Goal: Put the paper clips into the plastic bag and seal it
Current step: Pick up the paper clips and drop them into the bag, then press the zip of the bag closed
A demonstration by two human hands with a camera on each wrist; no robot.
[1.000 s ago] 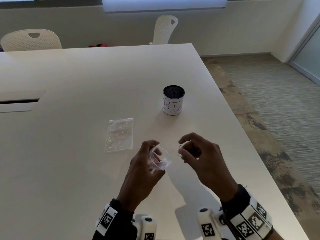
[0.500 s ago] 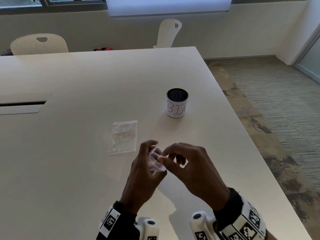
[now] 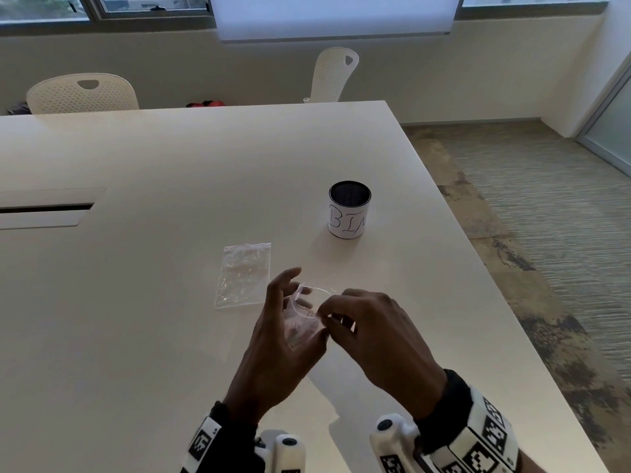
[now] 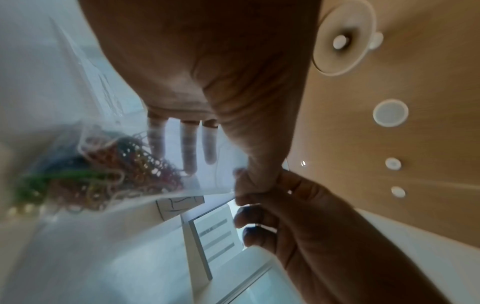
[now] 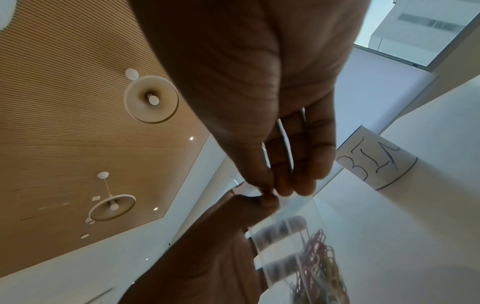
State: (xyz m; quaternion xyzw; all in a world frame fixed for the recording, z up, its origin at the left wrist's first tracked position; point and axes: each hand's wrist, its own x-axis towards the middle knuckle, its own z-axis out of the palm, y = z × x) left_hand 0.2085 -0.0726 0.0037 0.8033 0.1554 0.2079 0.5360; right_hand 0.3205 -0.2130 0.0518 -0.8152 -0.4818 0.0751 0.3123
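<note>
My left hand [image 3: 300, 302] holds a small clear plastic bag [image 3: 300, 327] upright above the table, fingers behind it and thumb in front. Its mouth gapes open as a loop. Coloured paper clips [image 4: 116, 170] lie bunched in the bag's bottom, also visible as paper clips [image 5: 319, 267] in the right wrist view. My right hand [image 3: 327, 310] pinches the bag's top edge [image 5: 293, 205] between thumb and fingertips, right against my left thumb [image 4: 262, 164]. No loose clips show on the table.
A second clear bag [image 3: 244, 274] lies flat on the white table [image 3: 153, 336], left of my hands. A black mesh cup with a paper label reading BIN [image 3: 349, 213] stands beyond them. The table's right edge [image 3: 512, 302] runs close by. Two white chairs stand at the far side.
My right hand was apart from the bag, fingers pinched; it moved left to the bag's mouth and now pinches the rim. The left hand kept holding the bag.
</note>
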